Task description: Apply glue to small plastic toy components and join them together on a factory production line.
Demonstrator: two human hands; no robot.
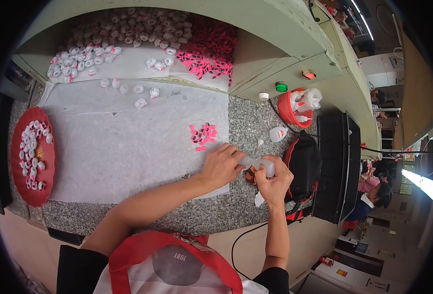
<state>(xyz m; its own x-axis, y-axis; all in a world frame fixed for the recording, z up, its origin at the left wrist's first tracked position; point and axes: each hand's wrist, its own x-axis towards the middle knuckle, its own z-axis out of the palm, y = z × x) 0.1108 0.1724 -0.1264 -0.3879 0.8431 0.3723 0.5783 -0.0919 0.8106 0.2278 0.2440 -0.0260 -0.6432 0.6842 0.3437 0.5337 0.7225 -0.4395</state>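
Note:
My right hand is wrapped round a small translucent squeeze bottle, which lies nearly level with its narrow end toward the left. At that end, the fingers of my left hand pinch a pale translucent piece; whether it is the bottle's own nozzle or a separate part I cannot tell. Just beyond my left hand a loose group of small pink and black pieces lies on the white sheet. A dark and orange round object sits under my hands, partly hidden.
A red tray with white ring-shaped parts stands at far left. White parts and pink pieces fill the shelf. To the right are a capped bottle, a red basket of bottles, a black bag and a black crate.

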